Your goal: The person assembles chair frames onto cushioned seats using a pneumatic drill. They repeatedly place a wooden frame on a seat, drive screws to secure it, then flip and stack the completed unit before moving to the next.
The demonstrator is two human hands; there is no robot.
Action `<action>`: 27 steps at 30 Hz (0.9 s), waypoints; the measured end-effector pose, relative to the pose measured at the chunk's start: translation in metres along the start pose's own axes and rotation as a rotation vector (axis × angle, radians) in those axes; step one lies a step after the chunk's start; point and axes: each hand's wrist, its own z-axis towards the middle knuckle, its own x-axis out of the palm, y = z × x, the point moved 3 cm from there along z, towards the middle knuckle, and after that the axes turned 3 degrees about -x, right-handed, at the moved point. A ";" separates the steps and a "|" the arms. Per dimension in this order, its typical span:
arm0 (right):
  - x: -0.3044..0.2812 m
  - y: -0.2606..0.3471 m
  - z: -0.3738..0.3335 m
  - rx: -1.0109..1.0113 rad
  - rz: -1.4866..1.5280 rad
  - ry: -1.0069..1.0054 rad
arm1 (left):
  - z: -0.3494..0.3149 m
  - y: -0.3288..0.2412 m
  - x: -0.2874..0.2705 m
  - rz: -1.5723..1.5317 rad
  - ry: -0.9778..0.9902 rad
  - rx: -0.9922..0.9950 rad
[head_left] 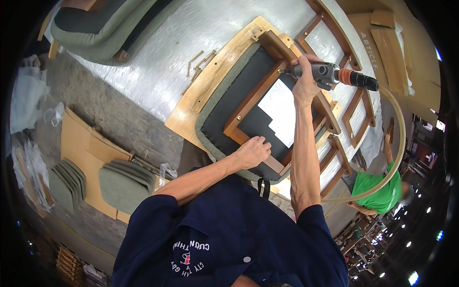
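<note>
My right hand (307, 79) is wrapped round a grey air screwdriver (321, 72) with an orange and black hose coupling at its rear. The tool's tip points left, at a corner of a brown wooden frame (253, 101). That frame lies on the black underside of a grey-green upholstered seat (215, 125), beside a white paper sheet (279, 107). My left hand (253, 152), fingers curled, rests over the frame's near rail. A light wooden board (191, 112) lies beneath the seat. Any screw at the tool's tip is too small to make out.
A pale hose (402, 138) loops down at the right. Long screws (203, 64) lie left of the board. More brown frames (361, 115) rest at the right, with a cardboard box (406, 52) beyond. Stacked cushions (126, 182) sit lower left. A person in green (377, 191) works at right.
</note>
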 end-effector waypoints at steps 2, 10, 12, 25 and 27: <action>0.002 -0.004 0.002 0.007 -0.029 0.029 | -0.001 0.001 0.001 -0.018 -0.012 -0.010; 0.005 -0.008 0.005 0.028 -0.041 0.009 | -0.005 0.001 -0.004 -0.041 -0.060 0.002; 0.005 -0.003 0.000 -0.003 -0.046 -0.001 | -0.007 0.000 -0.007 -0.021 -0.064 -0.016; -0.002 0.045 -0.010 -0.131 -0.141 -0.005 | -0.022 0.028 -0.019 0.020 -0.147 -0.055; -0.005 0.059 -0.039 0.041 0.016 0.053 | -0.021 0.028 -0.018 -0.001 -0.164 -0.044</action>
